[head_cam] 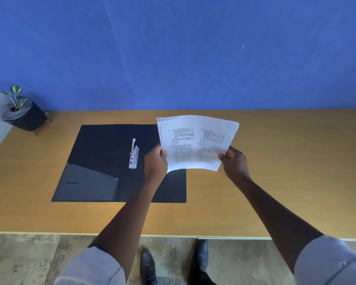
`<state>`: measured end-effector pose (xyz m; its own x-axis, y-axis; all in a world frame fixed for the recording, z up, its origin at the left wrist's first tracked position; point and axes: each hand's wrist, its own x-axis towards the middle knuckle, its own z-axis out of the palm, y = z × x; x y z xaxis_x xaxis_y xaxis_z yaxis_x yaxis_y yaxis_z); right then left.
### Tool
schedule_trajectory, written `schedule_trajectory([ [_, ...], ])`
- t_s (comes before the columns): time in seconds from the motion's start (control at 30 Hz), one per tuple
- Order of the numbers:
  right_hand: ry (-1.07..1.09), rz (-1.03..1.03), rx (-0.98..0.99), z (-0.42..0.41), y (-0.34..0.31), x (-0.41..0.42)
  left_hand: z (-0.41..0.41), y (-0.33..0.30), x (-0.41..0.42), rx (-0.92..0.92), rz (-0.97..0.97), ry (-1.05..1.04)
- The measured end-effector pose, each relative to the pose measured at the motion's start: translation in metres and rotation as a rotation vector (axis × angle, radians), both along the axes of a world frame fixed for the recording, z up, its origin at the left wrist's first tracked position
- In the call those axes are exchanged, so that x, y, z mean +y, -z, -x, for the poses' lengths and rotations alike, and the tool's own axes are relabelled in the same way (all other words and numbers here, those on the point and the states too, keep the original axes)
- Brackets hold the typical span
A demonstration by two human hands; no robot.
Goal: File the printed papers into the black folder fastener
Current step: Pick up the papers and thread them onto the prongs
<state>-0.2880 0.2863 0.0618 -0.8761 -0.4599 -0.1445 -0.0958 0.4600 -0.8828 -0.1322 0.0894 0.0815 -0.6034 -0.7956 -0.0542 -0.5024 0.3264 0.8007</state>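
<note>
From the head camera I see both hands closed on one stack of printed papers (197, 141). My left hand (155, 161) pinches the stack's lower left edge, thumb on the printed face and fingers curled behind. My right hand (234, 161) grips the lower right corner the same way. Both forearms reach forward over the wooden table (286, 171), sleeves rolled above the elbow. The stack is lifted off the table, bowed slightly and tilted towards me, its left part hanging over the right half of the black folder (103, 161). I can't count the sheets.

One folder lies open and flat on the table, with one metal fastener (134, 154) at its middle, just left of my left hand. One potted plant (21, 111) stands at the far left corner.
</note>
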Motion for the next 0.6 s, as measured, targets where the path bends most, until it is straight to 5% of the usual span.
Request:
schedule_trajectory([
  [0.6,-0.017,-0.051,0.050,0.008,0.009,0.005,0.005,0.018,-0.001,-0.031,0.019,-0.063],
])
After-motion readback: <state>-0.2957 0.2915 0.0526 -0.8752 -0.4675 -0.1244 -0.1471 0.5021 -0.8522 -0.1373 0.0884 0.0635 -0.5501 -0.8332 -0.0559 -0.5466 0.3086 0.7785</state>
